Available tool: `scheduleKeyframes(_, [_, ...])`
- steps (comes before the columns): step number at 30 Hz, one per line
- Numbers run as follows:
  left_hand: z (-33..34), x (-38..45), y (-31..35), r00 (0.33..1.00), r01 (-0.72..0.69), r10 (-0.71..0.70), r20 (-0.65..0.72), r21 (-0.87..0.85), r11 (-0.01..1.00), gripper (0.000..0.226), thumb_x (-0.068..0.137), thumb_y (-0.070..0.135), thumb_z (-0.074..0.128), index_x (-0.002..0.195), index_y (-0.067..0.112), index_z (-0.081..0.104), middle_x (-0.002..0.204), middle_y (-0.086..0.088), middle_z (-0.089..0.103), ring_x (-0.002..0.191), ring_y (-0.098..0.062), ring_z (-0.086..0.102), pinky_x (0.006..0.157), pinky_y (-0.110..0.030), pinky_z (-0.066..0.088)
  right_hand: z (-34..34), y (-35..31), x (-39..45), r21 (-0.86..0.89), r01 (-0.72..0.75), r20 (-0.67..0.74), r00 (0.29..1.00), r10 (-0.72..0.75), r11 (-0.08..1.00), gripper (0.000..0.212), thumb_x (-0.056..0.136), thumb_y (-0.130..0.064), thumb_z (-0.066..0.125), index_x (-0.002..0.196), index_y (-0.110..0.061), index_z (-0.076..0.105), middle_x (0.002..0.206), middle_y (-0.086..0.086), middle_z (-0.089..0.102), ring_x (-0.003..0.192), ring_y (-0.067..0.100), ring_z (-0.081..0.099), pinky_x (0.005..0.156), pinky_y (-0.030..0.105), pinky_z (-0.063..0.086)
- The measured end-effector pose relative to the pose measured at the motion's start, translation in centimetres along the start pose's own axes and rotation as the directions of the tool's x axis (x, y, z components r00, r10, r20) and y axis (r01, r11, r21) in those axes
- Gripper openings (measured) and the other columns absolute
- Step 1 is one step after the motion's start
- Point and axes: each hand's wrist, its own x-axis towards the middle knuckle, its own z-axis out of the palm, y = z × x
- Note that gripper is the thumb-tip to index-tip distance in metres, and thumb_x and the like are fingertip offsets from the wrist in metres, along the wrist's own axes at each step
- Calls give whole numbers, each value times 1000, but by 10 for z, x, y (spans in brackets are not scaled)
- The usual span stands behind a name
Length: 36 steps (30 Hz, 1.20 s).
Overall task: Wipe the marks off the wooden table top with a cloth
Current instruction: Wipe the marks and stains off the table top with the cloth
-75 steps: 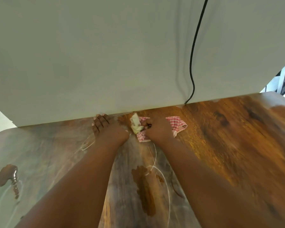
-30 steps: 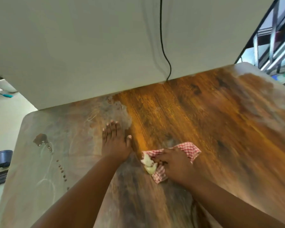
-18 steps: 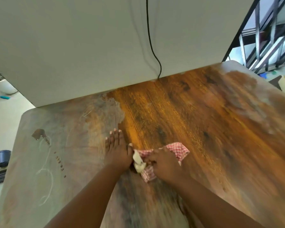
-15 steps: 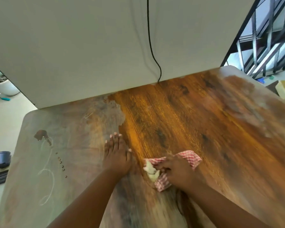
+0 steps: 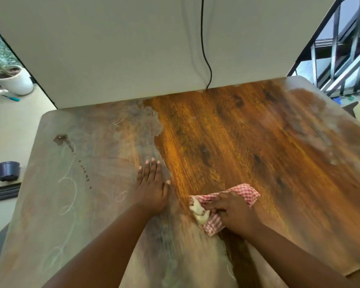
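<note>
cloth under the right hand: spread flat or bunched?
Bunched. The red checked cloth is crumpled under the gripping right hand, a pale wad sticking out at its left.

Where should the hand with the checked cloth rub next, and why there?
Probably leftward. The right hand grips the checked cloth at the edge of the clean orange wood, while the table top beyond the flat left hand looks dull grey, with chalk loops and a brown smear.
</note>
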Motion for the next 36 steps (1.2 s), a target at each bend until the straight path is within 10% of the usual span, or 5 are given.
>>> scheduleKeyframes(5, [3, -22, 14, 1000, -23, 23, -1, 22, 999, 65, 101, 41, 18, 151, 10, -9, 159, -10, -15, 139, -16, -28, 109, -30, -28, 8, -11, 40, -68, -210, -131, 971, 200, 975, 35, 82, -21, 54, 112, -30, 67, 104, 9, 66, 92, 32, 56, 80, 37, 45])
scheduleKeyframes(12, [6, -50, 26, 1000, 19, -19, -9, 29, 999, 63, 101, 37, 16, 151, 7, -7, 160, -12, -14, 144, -21, -23, 111, -34, -26, 27, -34, -37, -45, 115, 51, 992, -113, 992, 34, 67, -14, 62, 95, -30, 74, 87, -2, 72, 77, 19, 63, 72, 29, 44])
scheduleKeyframes(19, [3, -90, 37, 999, 19, -17, -32, 51, 999, 65, 101, 39, 19, 151, 6, -6, 160, -12, -12, 144, -22, -22, 112, -34, -23, 19, -30, -39, -27, -90, -21, 996, 90, 996, 31, 80, -11, 60, 104, -26, 72, 98, 1, 69, 87, 25, 59, 76, 30, 44])
scheduleKeyframes(26, [-8, -126, 52, 999, -39, 38, 10, 127, 991, 66, 99, 45, 10, 150, 9, -11, 159, -12, -16, 144, -23, -24, 115, -38, -20, 11, -40, -122, -60, 70, 308, 950, -49, 996, 35, 79, -18, 52, 105, -34, 70, 101, -7, 69, 91, 9, 58, 81, 18, 40])
scheduleKeyframes(36, [-7, -155, 61, 986, -167, 166, 16, 135, 977, 68, 98, 46, 14, 150, 10, -12, 159, -9, -17, 139, -18, -29, 106, -33, -31, 27, -86, -127, -104, 6, 251, 968, 20, 995, 39, 83, -12, 49, 113, -32, 65, 110, -3, 65, 98, 13, 57, 82, 24, 42])
